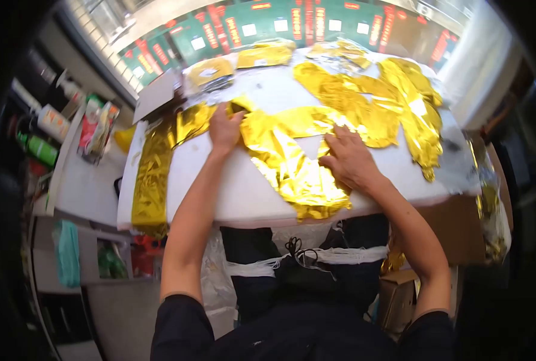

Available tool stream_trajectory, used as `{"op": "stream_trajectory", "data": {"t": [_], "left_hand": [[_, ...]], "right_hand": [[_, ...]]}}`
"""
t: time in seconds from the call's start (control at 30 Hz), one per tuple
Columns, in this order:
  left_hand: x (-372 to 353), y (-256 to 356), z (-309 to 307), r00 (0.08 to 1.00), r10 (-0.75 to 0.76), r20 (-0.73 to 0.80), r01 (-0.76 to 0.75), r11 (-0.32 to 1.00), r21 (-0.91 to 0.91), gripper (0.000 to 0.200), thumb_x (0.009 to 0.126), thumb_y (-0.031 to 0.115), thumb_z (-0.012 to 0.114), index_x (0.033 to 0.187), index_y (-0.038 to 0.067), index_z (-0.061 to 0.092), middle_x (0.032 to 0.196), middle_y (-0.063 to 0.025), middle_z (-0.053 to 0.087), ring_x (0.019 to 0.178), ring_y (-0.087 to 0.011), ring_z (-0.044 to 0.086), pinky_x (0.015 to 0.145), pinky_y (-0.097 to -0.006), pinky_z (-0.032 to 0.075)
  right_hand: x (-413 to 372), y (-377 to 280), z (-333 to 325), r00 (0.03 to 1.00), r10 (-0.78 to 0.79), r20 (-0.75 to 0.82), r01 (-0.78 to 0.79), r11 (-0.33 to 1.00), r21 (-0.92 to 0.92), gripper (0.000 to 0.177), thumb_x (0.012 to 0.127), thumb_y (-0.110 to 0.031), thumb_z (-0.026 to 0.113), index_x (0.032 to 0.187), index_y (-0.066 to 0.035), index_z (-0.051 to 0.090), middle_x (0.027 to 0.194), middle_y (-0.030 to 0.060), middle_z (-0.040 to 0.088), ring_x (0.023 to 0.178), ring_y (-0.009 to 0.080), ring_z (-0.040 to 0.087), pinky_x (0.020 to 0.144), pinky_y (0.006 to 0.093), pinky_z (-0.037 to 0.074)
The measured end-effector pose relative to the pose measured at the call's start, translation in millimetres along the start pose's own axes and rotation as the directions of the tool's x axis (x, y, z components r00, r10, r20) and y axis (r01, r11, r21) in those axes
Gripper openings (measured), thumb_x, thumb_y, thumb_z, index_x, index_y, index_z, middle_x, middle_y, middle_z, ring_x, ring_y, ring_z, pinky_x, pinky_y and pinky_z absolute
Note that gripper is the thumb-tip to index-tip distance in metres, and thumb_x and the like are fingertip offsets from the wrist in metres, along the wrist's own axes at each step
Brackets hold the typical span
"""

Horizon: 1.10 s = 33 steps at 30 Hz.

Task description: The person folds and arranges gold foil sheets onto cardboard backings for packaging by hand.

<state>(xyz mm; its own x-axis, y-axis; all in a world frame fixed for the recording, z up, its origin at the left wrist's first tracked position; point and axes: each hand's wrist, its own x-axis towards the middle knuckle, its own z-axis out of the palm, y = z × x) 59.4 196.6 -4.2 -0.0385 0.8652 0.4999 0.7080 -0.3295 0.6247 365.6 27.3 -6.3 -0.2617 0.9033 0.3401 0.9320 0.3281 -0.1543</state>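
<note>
A flat, shiny gold foil balloon (pixel 283 159) lies uninflated on the white table in front of me, with a gap between its arms. My left hand (pixel 224 127) is at its upper left corner, thumb and fingers closed on the foil edge. Flat on the balloon's right part rests my right hand (pixel 349 157), its fingers spread. Left of my left hand, a folded gold foil piece (pixel 153 174) bends down to the table's front edge. More crumpled gold foil (pixel 358 102) lies beyond my right hand.
The white padded table (pixel 189 198) carries several packets of gold foil (pixel 266 55) along its far edge. An open white box (pixel 158 96) stands at the back left. Bottles (pixel 42 149) crowd a shelf at left. Cardboard boxes (pixel 398 295) stand below right.
</note>
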Motion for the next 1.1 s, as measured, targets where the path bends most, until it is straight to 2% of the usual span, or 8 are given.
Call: {"op": "stream_trajectory", "data": {"t": [0.27,0.37,0.47,0.67,0.73,0.83,0.9,1.1], "left_hand": [[20,8,20,0.965,-0.258,0.055,0.253,0.964,0.083,0.061,0.082,0.034,0.082,0.132,0.008,0.059,0.111,-0.0163,0.075,0.103,-0.0355,0.071,0.085,-0.0449,0.056],[-15,24,-15,0.999,-0.008,-0.031,0.007,0.999,-0.035,0.06,0.086,0.026,0.08,0.132,-0.003,0.053,0.122,-0.0252,0.064,0.112,-0.0407,0.064,0.093,-0.0464,0.052],[-77,45,-68,0.983,0.154,-0.1,-0.174,0.956,-0.235,0.044,0.088,0.009,0.076,0.127,-0.002,0.058,0.115,-0.022,0.066,0.1,-0.0377,0.066,0.087,-0.0425,0.055],[-232,19,-168,0.965,-0.171,-0.2,0.057,0.878,-0.476,0.021,0.1,0.006,0.064,0.121,0.002,0.062,0.1,-0.0083,0.07,0.081,-0.0115,0.065,0.064,-0.0215,0.052],[-260,-10,-189,0.82,-0.477,-0.317,0.213,0.767,-0.605,0.023,0.103,0.009,0.061,0.125,0.003,0.059,0.104,-0.009,0.068,0.083,-0.0113,0.064,0.063,-0.0205,0.05],[-267,-62,-225,0.642,-0.647,-0.411,0.281,0.698,-0.659,0.029,0.106,0.018,0.058,0.13,0.003,0.055,0.112,-0.0096,0.067,0.089,-0.0131,0.065,0.071,-0.0233,0.053],[-265,-85,-242,0.469,-0.859,-0.207,0.326,0.386,-0.863,0.034,0.108,0.027,0.055,0.131,0.003,0.054,0.117,-0.0098,0.066,0.096,-0.0159,0.066,0.08,-0.0292,0.056],[-250,-117,-255,0.637,-0.764,0.1,0.21,0.047,-0.976,0.034,0.109,0.029,0.053,0.13,0.003,0.055,0.122,-0.0091,0.066,0.108,-0.019,0.068,0.091,-0.0367,0.058]], "right_hand": [[22,-1,-21,0.983,0.142,0.12,-0.148,0.988,0.043,0.051,0.098,-0.031,0.064,0.138,0.001,0.056,0.15,0.0276,0.048,0.142,0.0441,0.041,0.117,0.0498,0.034],[30,-10,-16,0.987,0.138,0.083,-0.13,0.987,-0.095,0.049,0.098,-0.028,0.065,0.137,0.001,0.057,0.15,0.0267,0.048,0.143,0.0424,0.041,0.118,0.0493,0.033],[50,-58,-33,0.998,-0.06,-0.035,0.058,0.996,-0.07,0.046,0.097,-0.023,0.068,0.135,0.001,0.059,0.149,0.0239,0.052,0.143,0.0424,0.043,0.119,0.0493,0.034],[78,-210,-4,0.821,-0.563,-0.096,0.565,0.778,0.274,0.048,0.088,-0.021,0.078,0.129,0.0,0.064,0.141,0.0186,0.06,0.137,0.0375,0.052,0.117,0.0483,0.039],[83,-257,20,0.75,-0.655,-0.086,0.641,0.69,0.336,0.053,0.086,-0.023,0.079,0.131,0.0,0.061,0.142,0.0194,0.059,0.137,0.0365,0.051,0.117,0.0474,0.039],[91,-323,48,0.661,-0.74,-0.122,0.726,0.59,0.354,0.06,0.083,-0.025,0.079,0.133,0.0,0.058,0.144,0.0191,0.055,0.138,0.0355,0.049,0.118,0.0465,0.038],[92,-351,69,0.609,-0.783,-0.123,0.776,0.557,0.296,0.061,0.082,-0.025,0.078,0.134,0.0,0.057,0.146,0.0186,0.054,0.138,0.0352,0.049,0.118,0.046,0.037],[96,-378,100,0.519,-0.827,-0.219,0.854,0.515,0.079,0.04,0.082,-0.018,0.074,0.118,-0.002,0.067,0.138,0.0159,0.061,0.126,0.0308,0.059,0.103,0.0426,0.05]]}}
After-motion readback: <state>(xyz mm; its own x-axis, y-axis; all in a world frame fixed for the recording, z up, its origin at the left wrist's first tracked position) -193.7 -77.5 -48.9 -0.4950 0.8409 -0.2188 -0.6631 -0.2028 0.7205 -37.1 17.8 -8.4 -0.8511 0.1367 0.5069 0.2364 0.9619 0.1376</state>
